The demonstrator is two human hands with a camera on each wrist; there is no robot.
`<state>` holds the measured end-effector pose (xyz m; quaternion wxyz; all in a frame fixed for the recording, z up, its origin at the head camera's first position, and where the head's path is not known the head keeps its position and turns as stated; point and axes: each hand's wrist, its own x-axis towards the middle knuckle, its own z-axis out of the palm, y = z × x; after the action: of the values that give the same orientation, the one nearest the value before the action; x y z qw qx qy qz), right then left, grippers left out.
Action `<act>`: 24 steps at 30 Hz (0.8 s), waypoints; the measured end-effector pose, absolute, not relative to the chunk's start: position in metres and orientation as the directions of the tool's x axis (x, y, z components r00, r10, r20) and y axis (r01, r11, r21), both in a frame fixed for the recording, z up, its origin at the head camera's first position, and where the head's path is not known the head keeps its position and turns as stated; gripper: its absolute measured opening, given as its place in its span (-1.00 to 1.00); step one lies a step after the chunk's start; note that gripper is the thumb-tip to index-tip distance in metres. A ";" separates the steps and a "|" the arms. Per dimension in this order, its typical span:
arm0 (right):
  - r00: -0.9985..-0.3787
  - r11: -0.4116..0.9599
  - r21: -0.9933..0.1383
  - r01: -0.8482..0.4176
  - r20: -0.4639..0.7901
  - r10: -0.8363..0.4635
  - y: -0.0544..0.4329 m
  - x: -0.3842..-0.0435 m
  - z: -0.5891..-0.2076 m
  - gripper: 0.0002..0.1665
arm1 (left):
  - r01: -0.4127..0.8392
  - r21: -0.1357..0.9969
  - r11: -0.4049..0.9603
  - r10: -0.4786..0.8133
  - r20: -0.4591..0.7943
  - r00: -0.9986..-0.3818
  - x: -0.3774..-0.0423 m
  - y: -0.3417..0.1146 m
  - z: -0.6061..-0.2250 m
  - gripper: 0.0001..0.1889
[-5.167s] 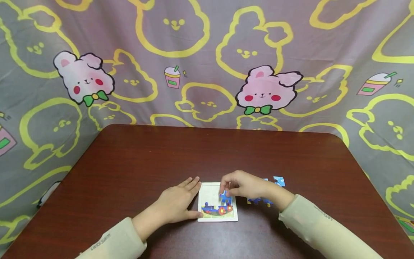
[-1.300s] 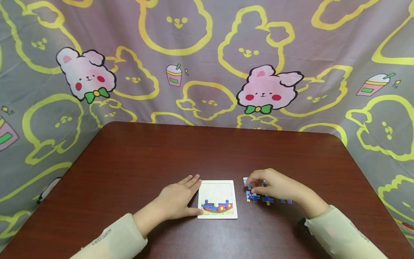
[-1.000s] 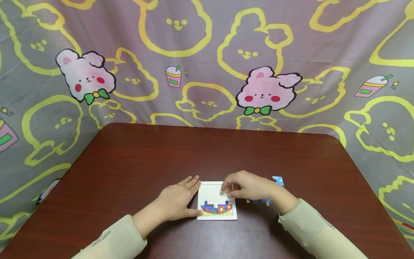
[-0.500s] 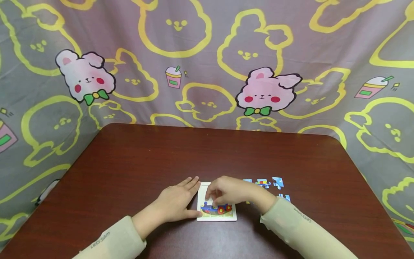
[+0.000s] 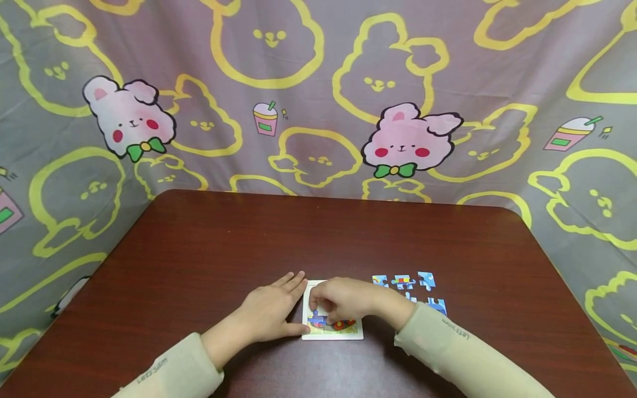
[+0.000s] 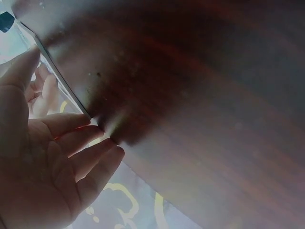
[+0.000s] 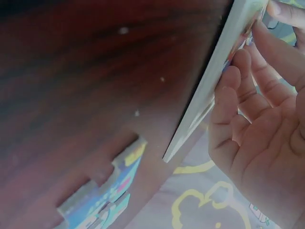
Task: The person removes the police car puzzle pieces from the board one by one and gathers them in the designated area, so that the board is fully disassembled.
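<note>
A white-framed jigsaw board [image 5: 332, 336] lies flat near the table's front, its lower part filled with pieces of a blue and red train [image 5: 340, 327]. My left hand [image 5: 271, 312] lies spread along the board's left side, thumb at the lower left corner and fingertips by the upper left edge. Over the board, my right hand [image 5: 345, 298] pinches a puzzle piece [image 5: 319, 319] down at the train's left part; the fingers hide most of it. In the right wrist view, the fingertips [image 7: 231, 76] press close to the board's face.
Several loose blue puzzle pieces [image 5: 403, 281] lie to the right of the board, some partly behind the right forearm. The dark brown table [image 5: 224, 237] ends at a patterned curtain [image 5: 318, 99] at the back and sides.
My right hand has moved left from the loose pieces to the board, then down onto the train's left part. The left hand has stayed at the board's left edge.
</note>
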<state>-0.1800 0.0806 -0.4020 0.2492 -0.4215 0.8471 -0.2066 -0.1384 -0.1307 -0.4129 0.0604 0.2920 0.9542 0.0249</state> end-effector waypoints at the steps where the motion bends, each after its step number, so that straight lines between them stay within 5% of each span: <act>1: -0.523 0.563 -0.556 -0.612 -0.249 -0.815 0.080 -0.180 -0.402 -0.71 | 0.555 0.083 0.827 0.561 -0.099 -0.822 -0.138 -0.131 -0.413 -0.01; 24: -0.527 0.563 -0.589 -0.580 -0.255 -0.810 0.079 -0.176 -0.401 -0.70 | 0.541 0.106 0.835 0.551 -0.137 -0.823 -0.138 -0.130 -0.411 0.10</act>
<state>-0.1764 0.0788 -0.4013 0.2592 -0.4113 0.8451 -0.2224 -0.1379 -0.1301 -0.4108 0.0810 0.2859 0.9543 0.0315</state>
